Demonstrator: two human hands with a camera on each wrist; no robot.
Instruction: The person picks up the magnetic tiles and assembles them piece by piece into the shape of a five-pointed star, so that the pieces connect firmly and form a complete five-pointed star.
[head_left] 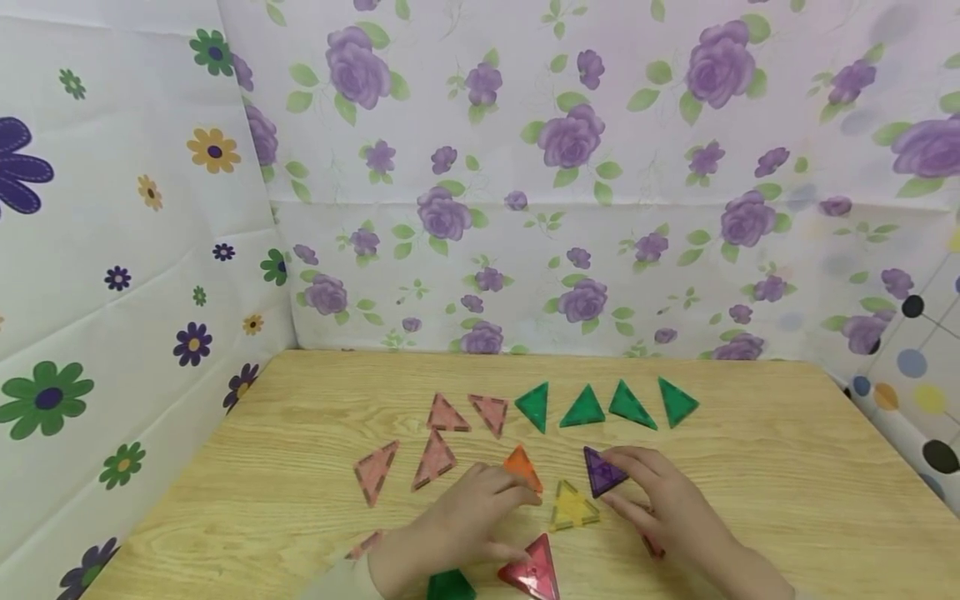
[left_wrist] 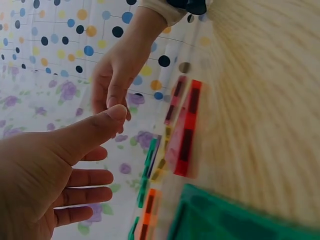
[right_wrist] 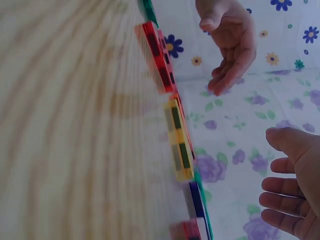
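Note:
Translucent triangular magnetic tiles lie flat on a wooden table. My left hand (head_left: pixel 480 510) hovers with relaxed fingers between an orange tile (head_left: pixel 521 467) and a red tile (head_left: pixel 538 571), partly covering a dark green tile (head_left: pixel 450 586). My right hand (head_left: pixel 663 493) is held above the table beside a purple tile (head_left: pixel 602 472), its fingers loosely spread. Between the two hands sits a yellow tile (head_left: pixel 573 508). Under the right hand, another red tile (head_left: pixel 652 546) is mostly hidden. Both wrist views show the hands raised off the tiles, holding nothing.
Several pink tiles (head_left: pixel 377 472) are spread at the left, one partly behind the left forearm. A row of green tiles (head_left: pixel 585 408) lies toward the back. Patterned cloths (head_left: pixel 480 208) hang behind and beside the wooden table (head_left: pixel 795 483).

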